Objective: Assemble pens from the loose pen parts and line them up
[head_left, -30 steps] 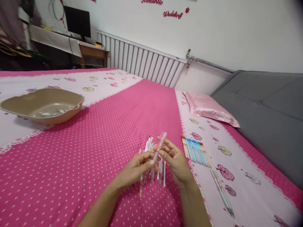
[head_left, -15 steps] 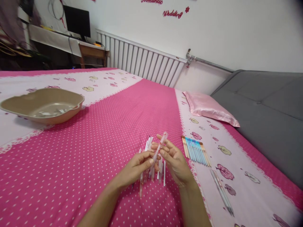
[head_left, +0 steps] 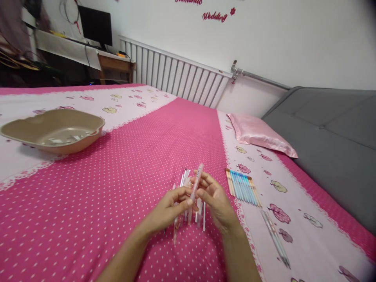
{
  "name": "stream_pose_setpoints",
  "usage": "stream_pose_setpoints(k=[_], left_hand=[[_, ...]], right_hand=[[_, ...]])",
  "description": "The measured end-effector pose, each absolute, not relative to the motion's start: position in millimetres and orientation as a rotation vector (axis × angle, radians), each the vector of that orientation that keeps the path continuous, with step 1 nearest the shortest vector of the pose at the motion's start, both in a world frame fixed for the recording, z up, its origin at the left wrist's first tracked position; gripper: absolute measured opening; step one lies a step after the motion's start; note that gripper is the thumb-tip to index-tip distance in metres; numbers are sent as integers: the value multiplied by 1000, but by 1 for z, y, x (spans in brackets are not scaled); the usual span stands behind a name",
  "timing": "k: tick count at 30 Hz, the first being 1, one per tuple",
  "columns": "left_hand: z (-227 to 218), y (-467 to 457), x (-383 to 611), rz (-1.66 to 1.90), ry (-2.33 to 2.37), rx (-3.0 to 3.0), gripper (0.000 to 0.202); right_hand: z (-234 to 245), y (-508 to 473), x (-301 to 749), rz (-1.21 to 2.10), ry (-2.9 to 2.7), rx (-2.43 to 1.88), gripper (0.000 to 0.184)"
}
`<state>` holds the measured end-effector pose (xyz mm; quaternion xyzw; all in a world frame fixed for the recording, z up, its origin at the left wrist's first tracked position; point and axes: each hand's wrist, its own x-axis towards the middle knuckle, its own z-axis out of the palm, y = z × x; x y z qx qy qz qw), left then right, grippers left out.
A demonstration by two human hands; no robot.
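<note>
A pale pink, see-through pen (head_left: 197, 178) stands tilted between both hands, over the bed. My left hand (head_left: 173, 205) pinches its lower end between thumb and fingers. My right hand (head_left: 216, 199) has its fingers behind the pen and its thumb against the near side. Under the hands lies a loose bunch of pens and thin white sticks (head_left: 204, 219), partly hidden by my fingers. To the right is a neat row of blue and peach pens (head_left: 243, 188). Nearer to me on that side lie a few grey-white pens (head_left: 276, 241) close together.
On the left a tan basin (head_left: 79, 145) holds small pale pieces. The bed has a pink dotted cover (head_left: 132, 164). A pink pillow (head_left: 261, 135) rests by the grey headboard (head_left: 329, 129). Beyond the bed are a white radiator (head_left: 176, 74) and a desk with a monitor (head_left: 95, 27).
The pen has turned in my fingers, and its top has shifted slightly left and now shows small print. My right fingers have drawn closer together around it.
</note>
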<state>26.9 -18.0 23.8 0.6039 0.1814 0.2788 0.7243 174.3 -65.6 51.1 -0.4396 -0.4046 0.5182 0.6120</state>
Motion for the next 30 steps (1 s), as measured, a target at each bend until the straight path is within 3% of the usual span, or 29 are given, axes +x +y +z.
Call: stream_pose_setpoints(k=[12, 18, 30], left_hand=[[25, -18, 26, 619, 393, 1393, 22], [23, -17, 28, 711, 520, 1491, 19], [26, -18, 25, 627, 374, 1429, 28]], right_hand=[[47, -64, 177, 1196, -976, -1055, 42], [46, -66, 174, 1161, -960, -1127, 51], [52, -66, 177, 1268, -985, -1027, 39]])
